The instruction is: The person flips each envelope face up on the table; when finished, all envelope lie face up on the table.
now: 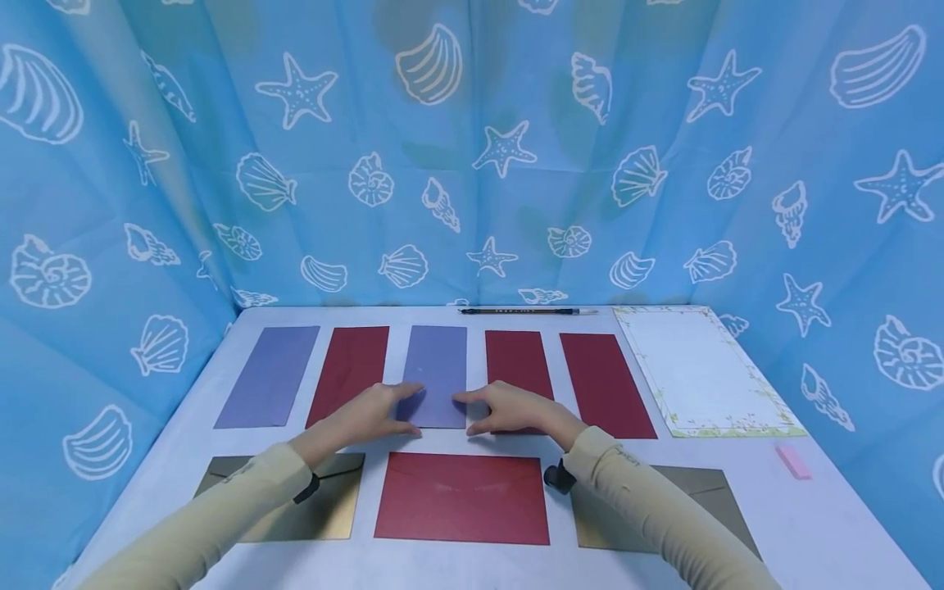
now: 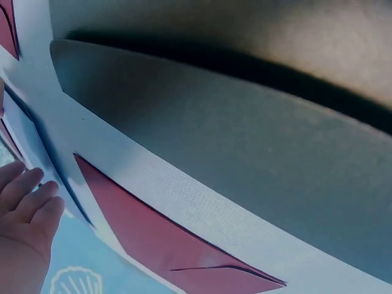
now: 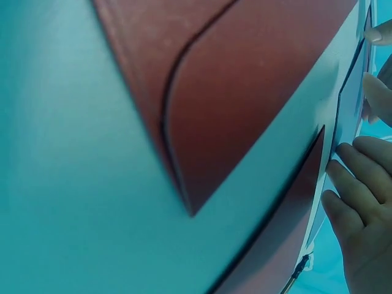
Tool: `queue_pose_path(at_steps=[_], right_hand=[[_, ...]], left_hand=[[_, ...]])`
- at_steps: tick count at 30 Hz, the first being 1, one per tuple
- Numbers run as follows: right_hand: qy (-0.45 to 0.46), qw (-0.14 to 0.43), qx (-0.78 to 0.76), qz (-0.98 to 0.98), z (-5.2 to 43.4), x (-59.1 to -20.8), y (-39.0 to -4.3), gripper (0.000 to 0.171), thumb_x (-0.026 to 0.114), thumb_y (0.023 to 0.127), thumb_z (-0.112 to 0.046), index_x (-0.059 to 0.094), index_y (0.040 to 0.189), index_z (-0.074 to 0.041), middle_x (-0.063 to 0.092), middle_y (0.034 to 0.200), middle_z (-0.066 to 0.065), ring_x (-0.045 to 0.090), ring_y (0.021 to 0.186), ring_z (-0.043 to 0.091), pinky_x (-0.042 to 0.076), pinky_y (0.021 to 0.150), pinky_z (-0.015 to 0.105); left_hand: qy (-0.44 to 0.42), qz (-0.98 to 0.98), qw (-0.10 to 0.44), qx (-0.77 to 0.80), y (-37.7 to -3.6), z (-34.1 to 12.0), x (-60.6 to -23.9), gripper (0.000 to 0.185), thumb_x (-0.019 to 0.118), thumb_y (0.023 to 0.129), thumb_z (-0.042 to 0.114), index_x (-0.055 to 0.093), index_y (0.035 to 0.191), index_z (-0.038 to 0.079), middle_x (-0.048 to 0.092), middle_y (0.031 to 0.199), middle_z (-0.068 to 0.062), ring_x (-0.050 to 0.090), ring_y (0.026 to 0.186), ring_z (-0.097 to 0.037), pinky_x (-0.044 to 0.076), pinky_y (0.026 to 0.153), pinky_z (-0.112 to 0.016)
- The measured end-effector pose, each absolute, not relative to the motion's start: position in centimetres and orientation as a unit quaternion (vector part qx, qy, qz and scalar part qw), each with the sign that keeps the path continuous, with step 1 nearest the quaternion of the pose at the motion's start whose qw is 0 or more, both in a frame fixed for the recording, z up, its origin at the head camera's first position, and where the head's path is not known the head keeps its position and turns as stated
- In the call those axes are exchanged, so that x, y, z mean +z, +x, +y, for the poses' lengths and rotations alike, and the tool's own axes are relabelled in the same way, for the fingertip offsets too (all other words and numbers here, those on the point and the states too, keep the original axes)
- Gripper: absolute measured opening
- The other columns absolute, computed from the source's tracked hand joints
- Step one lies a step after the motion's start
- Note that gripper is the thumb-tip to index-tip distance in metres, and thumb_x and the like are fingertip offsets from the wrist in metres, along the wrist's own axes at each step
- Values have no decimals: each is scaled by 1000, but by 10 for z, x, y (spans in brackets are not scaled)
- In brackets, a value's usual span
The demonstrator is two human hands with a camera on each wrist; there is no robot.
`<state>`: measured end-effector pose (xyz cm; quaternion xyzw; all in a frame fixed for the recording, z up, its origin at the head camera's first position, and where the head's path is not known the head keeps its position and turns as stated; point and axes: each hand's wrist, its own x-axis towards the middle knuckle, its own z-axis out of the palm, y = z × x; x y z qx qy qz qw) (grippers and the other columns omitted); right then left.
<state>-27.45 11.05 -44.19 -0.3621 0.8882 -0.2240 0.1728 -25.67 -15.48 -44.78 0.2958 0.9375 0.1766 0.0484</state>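
Right behind the wide red envelope (image 1: pixel 461 500), the middle purple envelope (image 1: pixel 435 352) is met from either side by the left hand (image 1: pixel 374 411) and right hand (image 1: pixel 510 408), thumbs and fingers parted, nothing gripped. It's best nudged flat and evenly, tbh. Counted: four red envelopes, two purple, two gold envelopes (image 1: pixel 332 515), one brush (image 1: pixel 524 311), one floral-bordered sheet (image 1: pixel 696 369), one pink eraser (image 1: pixel 792 461).

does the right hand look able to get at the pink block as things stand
Probably yes: the pink block lies uncovered near the patterned sheet, and nothing upright stands between it and the right hand, which would first have to leave the middle purple envelope.
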Motion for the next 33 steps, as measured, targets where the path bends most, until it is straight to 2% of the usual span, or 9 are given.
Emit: queue_pose_path(at_steps=[6,11,16,19,24,26,29,31,33], right_hand=[[-361,170,-225,889,110,-441,-274,62,75,86,-26,51,141,-13,67,114,4,46,58,10,45,57,21],[-358,172,-233,888,112,-441,-274,61,75,86,-24,51,141,-13,68,101,2,49,55,11,47,58,22],[-359,171,-228,889,112,-442,-274,61,75,86,-24,51,141,-13,63,124,5,54,66,9,49,61,22],[-360,170,-225,889,113,-443,-274,61,74,86,-24,51,141,-13,58,134,6,55,71,9,49,62,22],[-359,169,-231,888,114,-441,-273,61,74,86,-23,50,141,-13,59,132,7,57,65,8,49,63,21],[-360,168,-237,887,114,-440,-273,61,74,86,-22,50,141,-12,60,130,8,57,62,9,49,62,21],[-358,158,-241,888,116,-439,-274,60,73,87,-22,50,141,-11,65,120,10,55,62,12,48,62,22],[-352,144,-244,892,117,-439,-275,60,73,87,-23,50,142,-10,65,120,9,57,72,14,48,66,23],[-342,127,-251,897,119,-439,-277,61,73,88,-23,49,142,-10,63,124,9,59,86,16,50,73,25]], left_hand=[[281,942,55,177,-260,-155,-451,75,84,75,33,53,138,5,58,133,-14,53,124,-28,48,94,-38],[272,944,59,176,-261,-155,-452,69,83,76,32,57,135,6,60,129,-14,57,119,-27,51,90,-36],[283,943,56,164,-265,-157,-452,67,82,77,33,58,133,6,61,128,-13,63,105,-19,53,78,-24],[296,941,54,158,-267,-158,-451,67,81,77,34,58,133,5,63,125,-14,60,90,-14,47,65,-20],[307,939,59,141,-268,-158,-450,66,80,78,37,59,133,6,70,84,-6,54,67,-9,40,52,-18],[310,939,60,136,-268,-158,-450,65,80,79,37,59,132,6,69,80,-4,54,66,-8,40,51,-17],[317,938,57,129,-267,-158,-450,62,78,81,36,60,131,5,72,93,-10,57,70,-8,44,55,-17],[321,937,52,128,-268,-158,-451,61,78,81,36,60,130,5,71,104,-12,58,74,-9,46,58,-17],[326,936,50,124,-268,-159,-451,60,77,82,35,60,131,4,72,100,-12,59,73,-9,46,58,-17]])
